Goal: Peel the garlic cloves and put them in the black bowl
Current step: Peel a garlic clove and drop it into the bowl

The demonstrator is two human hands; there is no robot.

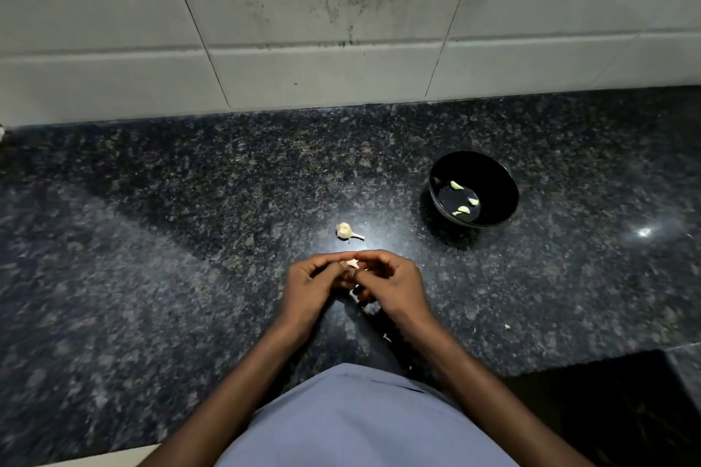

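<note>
In the head view, the left hand (316, 286) and the right hand (390, 284) meet above a speckled dark granite counter (170, 239); the fingers of both are curled and pinch together a small pale garlic clove (352, 263) with papery skin; just beyond the hands lies the rest of the garlic head (346, 231), round with a thin stalk; to the right, well apart, stands the glossy round black bowl (497, 178) with three peeled cloves (463, 199) inside; small bits of skin (387, 337) lie near the front edge; behind, a stained white tiled wall (303, 30) closes the counter; broad bare stone lies at the left.
</note>
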